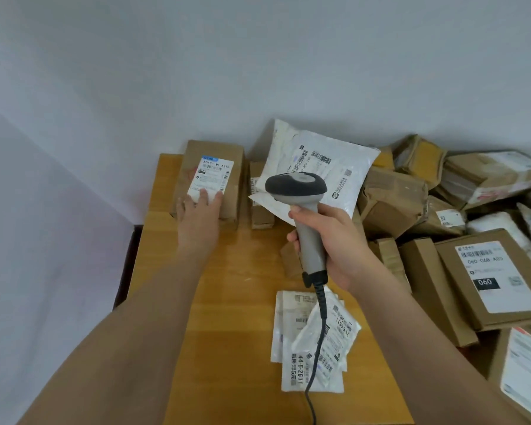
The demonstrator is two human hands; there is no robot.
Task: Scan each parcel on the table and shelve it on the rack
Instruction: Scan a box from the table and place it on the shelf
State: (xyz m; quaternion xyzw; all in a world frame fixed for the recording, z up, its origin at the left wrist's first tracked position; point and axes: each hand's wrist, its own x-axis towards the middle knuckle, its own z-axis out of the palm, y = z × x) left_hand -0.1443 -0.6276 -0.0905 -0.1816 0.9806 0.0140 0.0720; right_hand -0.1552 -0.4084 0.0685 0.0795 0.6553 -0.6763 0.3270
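Parcel-handling room, of the courier pick-up or mailroom sort. Evidence: wooden tabletop [227, 271] against plain pale walls [196, 72], heaped with taped cardboard boxes [393, 200] and white poly mailers [322, 167], each bearing printed barcode shipping labels [210, 176]; a corded handheld barcode scanner [304, 210] was in use.

- The left hand [198, 214] rests with straight fingers on a cardboard box [210, 179] at the table's [227, 302] far left corner.
- The right hand [328, 240] grips a scanner [301, 204] above the table.
- White mailers [313, 338] lie near the front edge.
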